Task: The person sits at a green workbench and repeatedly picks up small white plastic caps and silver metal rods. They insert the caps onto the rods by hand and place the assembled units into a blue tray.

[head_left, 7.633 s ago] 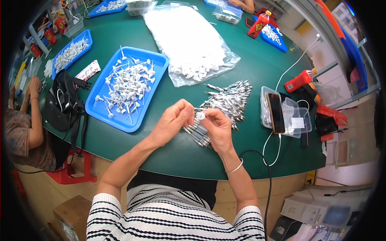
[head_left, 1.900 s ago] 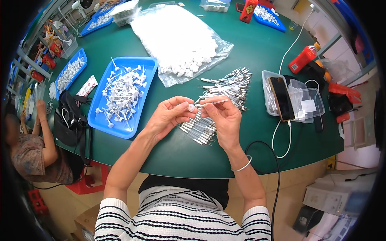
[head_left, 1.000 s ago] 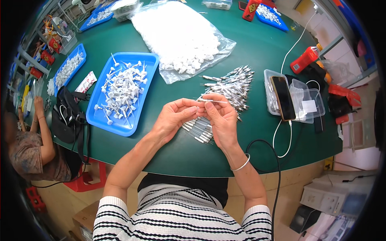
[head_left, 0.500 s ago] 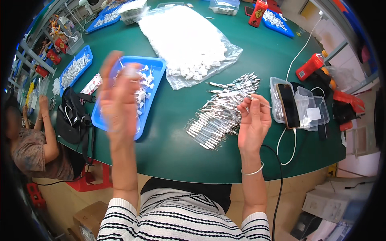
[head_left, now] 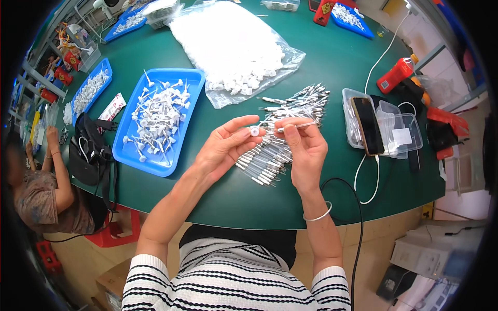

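Note:
Between the fingertips of my left hand [head_left: 217, 150] is a small round white plastic cap [head_left: 254, 132] with a hole in its middle. My right hand [head_left: 308, 158] pinches a thin white-and-metal rod [head_left: 305, 124], held nearly level, its inner end close to the cap. Whether the two touch I cannot tell. Under and beyond both hands lies a pile of similar thin rods [head_left: 264, 168], partly hidden by my fingers. Left of my left hand, a blue tray [head_left: 149, 169] holds many white caps with rods [head_left: 158, 116] sticking out of them.
A large clear bag of white caps [head_left: 228, 46] lies beyond the pile. At the right are a clear plastic box [head_left: 350, 122], a phone [head_left: 369, 127] with a white cable, and a red bottle [head_left: 397, 75]. A black bag [head_left: 88, 155] and another person [head_left: 46, 194] are at the left.
My left hand has come from over the blue tray to the middle, now pinching a white cap beside the rod. My right hand has moved slightly left, still with the rod.

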